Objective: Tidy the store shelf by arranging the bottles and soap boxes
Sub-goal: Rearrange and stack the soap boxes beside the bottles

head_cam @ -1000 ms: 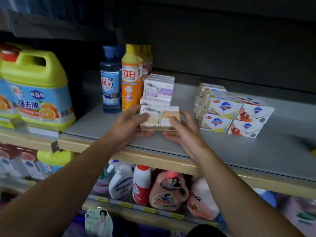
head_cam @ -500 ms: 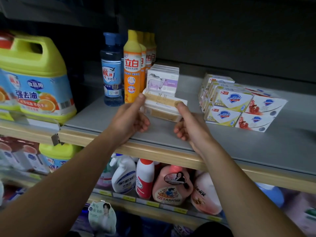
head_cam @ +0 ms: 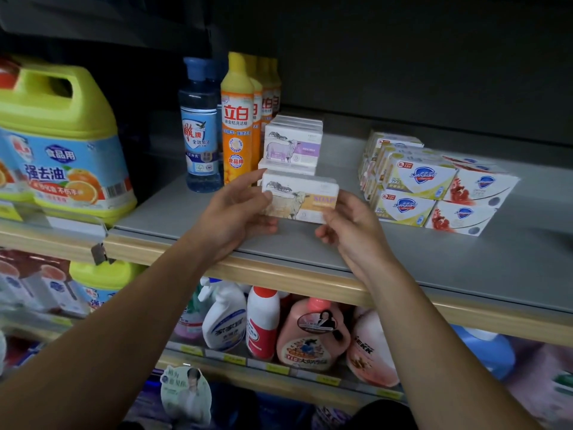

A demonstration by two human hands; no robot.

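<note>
A white soap box (head_cam: 302,197) with a sheep picture and an orange label stands upright just above the grey shelf (head_cam: 403,252), its front facing me. My left hand (head_cam: 235,215) grips its left end and my right hand (head_cam: 350,228) its right end. Right behind it stands a stack of similar sheep soap boxes (head_cam: 293,144) with a purple label. To their left stand a blue bottle (head_cam: 200,131) and a row of orange dish-soap bottles (head_cam: 237,119). A block of white and yellow Safeguard soap boxes (head_cam: 434,187) lies at the right.
A big yellow detergent jug (head_cam: 59,144) stands on the shelf at the far left. Below, spray bottles, a white and red bottle (head_cam: 262,324) and pink jugs (head_cam: 313,336) fill the lower shelf. Bare grey shelf stretches to the right front.
The soap box went from flat to tilted to upright with its front facing me. Both hands lifted it slightly toward the stack behind. The camera moved closer.
</note>
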